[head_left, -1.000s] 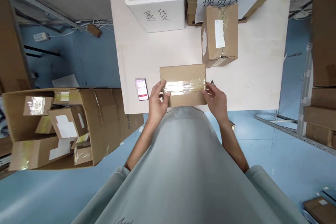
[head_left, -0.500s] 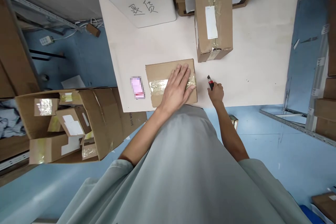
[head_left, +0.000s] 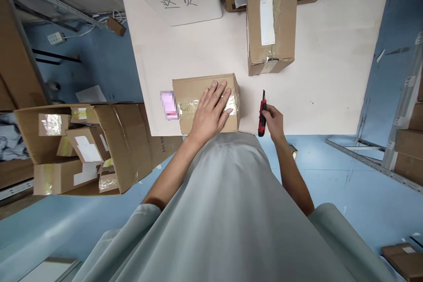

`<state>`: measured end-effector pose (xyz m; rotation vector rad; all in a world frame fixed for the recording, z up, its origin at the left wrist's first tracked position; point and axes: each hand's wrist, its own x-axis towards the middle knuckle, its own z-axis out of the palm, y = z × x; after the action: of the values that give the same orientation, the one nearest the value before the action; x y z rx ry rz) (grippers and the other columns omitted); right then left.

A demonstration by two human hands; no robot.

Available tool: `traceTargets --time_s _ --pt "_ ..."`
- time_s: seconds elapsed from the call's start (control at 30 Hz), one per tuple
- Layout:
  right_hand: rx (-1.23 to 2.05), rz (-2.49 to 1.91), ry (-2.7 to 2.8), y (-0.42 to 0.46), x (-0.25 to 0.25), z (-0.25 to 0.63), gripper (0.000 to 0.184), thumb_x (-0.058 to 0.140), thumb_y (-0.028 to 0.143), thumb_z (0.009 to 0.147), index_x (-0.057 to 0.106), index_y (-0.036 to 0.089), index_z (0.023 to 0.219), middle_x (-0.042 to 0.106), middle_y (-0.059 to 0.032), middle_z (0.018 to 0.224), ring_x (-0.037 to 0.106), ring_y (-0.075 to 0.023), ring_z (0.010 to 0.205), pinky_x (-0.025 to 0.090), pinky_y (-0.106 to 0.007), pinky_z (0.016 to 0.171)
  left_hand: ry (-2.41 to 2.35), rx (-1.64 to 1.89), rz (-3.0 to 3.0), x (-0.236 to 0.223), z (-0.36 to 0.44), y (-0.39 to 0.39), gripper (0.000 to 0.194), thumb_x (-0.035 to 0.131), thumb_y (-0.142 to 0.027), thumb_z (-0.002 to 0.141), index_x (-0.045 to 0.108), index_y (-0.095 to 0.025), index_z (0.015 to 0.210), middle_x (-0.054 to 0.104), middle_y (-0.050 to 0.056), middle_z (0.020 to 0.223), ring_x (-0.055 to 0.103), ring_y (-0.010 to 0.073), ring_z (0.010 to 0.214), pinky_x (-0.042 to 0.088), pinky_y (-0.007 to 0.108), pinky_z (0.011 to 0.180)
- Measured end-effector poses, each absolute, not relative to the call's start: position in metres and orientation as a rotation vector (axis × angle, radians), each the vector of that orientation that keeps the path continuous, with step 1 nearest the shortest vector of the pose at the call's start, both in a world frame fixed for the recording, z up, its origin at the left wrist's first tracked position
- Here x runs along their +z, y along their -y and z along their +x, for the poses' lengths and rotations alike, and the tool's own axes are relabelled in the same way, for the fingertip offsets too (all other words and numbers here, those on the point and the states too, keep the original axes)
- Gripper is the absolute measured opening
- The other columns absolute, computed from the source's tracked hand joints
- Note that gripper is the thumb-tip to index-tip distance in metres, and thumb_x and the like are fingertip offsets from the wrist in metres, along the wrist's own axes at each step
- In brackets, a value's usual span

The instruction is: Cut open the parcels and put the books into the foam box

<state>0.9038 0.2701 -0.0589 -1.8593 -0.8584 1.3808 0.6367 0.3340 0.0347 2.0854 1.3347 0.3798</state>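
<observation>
My left hand point(head_left: 210, 110) lies flat with fingers stretched on top of a taped cardboard box point(head_left: 185, 92) at the table's front edge. Shiny clear tape runs along the middle of that box. To the right of it, my right hand point(head_left: 274, 121) grips a red and black box cutter point(head_left: 261, 119) between thumb and fingers. The cutter points away from me, apart from the box, with its dark blade end at the top. A pixelated pink item point(head_left: 169, 105) lies against the box's left side.
Behind, a taller taped carton point(head_left: 286, 17) with a white label stands before a bigger carton bearing a paper sign. A white foam bin point(head_left: 178, 4) is at the back left. Beside the table, a large open carton point(head_left: 125, 141) holds several small boxes. Blue floor surrounds the table point(head_left: 330, 66).
The box under my left hand has shifted left, closer to the pink item. In my right hand the cutter now shows its full length and stands more upright.
</observation>
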Motion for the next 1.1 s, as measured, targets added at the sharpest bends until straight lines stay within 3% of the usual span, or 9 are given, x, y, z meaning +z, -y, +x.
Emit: traceTargets --time_s 0.1,0.17,0.27,0.37,0.5,0.67,0.9,1.1 --pt "1.504 -1.692 0.725 -0.257 -0.001 0.887 0.041 0.056 0.063 0.106 0.070 0.026 0.115 0.074 -0.0012 0.099 0.066 -0.0152 0.061 0.059 -0.032 0.058 -1.317 0.377 2.147 0.032 0.639 -0.333 0.068 0.037 -0.064 0.120 0.046 -0.028 0.177 0.041 0.011 0.186 0.025 0.0342 0.179 0.016 0.063 0.147" --pt "1.517 -1.670 0.800 -0.250 0.033 0.872 0.046 0.057 0.069 0.108 0.068 0.027 0.122 0.075 -0.0001 0.098 0.063 -0.0130 0.054 0.055 -0.030 0.053 -1.307 0.377 2.184 0.030 0.640 -0.332 0.068 0.037 -0.061 0.120 0.044 -0.026 0.178 0.040 0.012 0.186 0.025 0.0339 0.179 0.016 0.063 0.147" --pt "1.465 -1.734 0.995 -0.245 0.068 0.853 0.047 0.056 0.065 0.111 0.066 0.030 0.140 0.081 -0.0014 0.103 0.069 -0.0166 0.058 0.062 -0.034 0.063 -1.297 0.392 2.221 0.028 0.640 -0.332 0.067 0.036 -0.058 0.121 0.041 -0.025 0.179 0.039 0.013 0.187 0.025 0.0339 0.179 0.016 0.062 0.147" --pt "1.356 -1.815 1.195 -0.246 0.083 0.838 0.049 0.053 0.058 0.114 0.063 0.032 0.154 0.083 -0.0028 0.108 0.077 -0.0234 0.074 0.066 -0.040 0.079 -1.280 0.421 2.235 0.027 0.640 -0.331 0.067 0.035 -0.056 0.121 0.041 -0.025 0.180 0.039 0.013 0.187 0.025 0.0342 0.179 0.017 0.063 0.147" --pt "1.146 -1.951 1.457 -0.252 0.091 0.824 0.047 0.045 0.047 0.117 0.065 0.028 0.155 0.083 -0.0074 0.116 0.079 -0.0288 0.098 0.063 -0.042 0.091 -1.246 0.466 2.218 0.025 0.640 -0.331 0.066 0.036 -0.054 0.121 0.041 -0.023 0.179 0.037 0.014 0.188 0.024 0.0349 0.179 0.015 0.064 0.147" --pt "0.984 -2.200 1.622 -0.257 0.101 0.807 0.048 0.036 0.035 0.120 0.059 0.020 0.160 0.082 -0.0126 0.119 0.078 -0.0294 0.101 0.059 -0.040 0.091 -1.182 0.530 2.167 0.020 0.639 -0.331 0.065 0.035 -0.049 0.121 0.040 -0.020 0.179 0.034 0.014 0.188 0.021 0.0357 0.180 0.013 0.067 0.147" --pt "0.870 -2.625 1.669 -0.276 0.123 0.767 0.058 0.031 0.025 0.118 0.043 0.010 0.174 0.080 -0.0227 0.119 0.080 -0.0362 0.105 0.061 -0.048 0.094 -1.138 0.610 2.087 0.011 0.641 -0.330 0.064 0.035 -0.049 0.121 0.039 -0.022 0.179 0.035 0.014 0.188 0.020 0.0342 0.180 0.013 0.068 0.147" --pt "0.853 -2.833 1.649 -0.300 0.141 0.735 0.058 0.033 0.025 0.120 0.043 0.001 0.172 0.080 -0.0307 0.120 0.081 -0.0392 0.111 0.063 -0.050 0.094 -1.170 0.547 2.088 0.009 0.642 -0.330 0.065 0.039 -0.048 0.121 0.037 -0.024 0.181 0.036 0.012 0.188 0.023 0.0338 0.179 0.015 0.065 0.148"
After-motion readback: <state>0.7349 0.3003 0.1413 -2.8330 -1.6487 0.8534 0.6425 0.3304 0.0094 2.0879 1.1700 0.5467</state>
